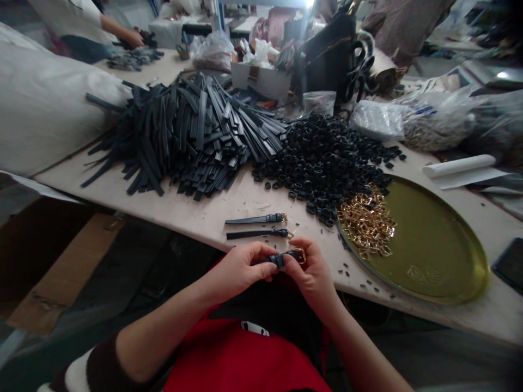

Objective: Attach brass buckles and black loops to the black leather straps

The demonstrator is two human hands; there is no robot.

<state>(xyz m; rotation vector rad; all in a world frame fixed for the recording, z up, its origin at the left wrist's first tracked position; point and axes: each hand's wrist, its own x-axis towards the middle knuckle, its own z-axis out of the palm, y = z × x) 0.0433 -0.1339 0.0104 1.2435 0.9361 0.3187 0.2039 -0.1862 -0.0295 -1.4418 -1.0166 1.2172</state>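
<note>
Both my hands grip one short black strap (277,261) with a gold buckle (301,255) at its right end, just over the table's front edge. My left hand (248,267) pinches the strap on its left. With thumb and fingers, my right hand (311,269) holds it close to the buckle. Just beyond my hands lie two similar buckled straps, a farther one (255,220) and a nearer one (257,234). A heap of loose black strips (196,130) spreads behind them, and a pile of small black loops (322,158) sits to its right.
A round gold-green tray (437,245) at the right holds a mound of gold buckles (368,220). A phone (510,264) lies at the far right. Plastic bags (441,120) and a black bag (327,51) stand behind. A co-worker's hand (133,38) is at the upper left.
</note>
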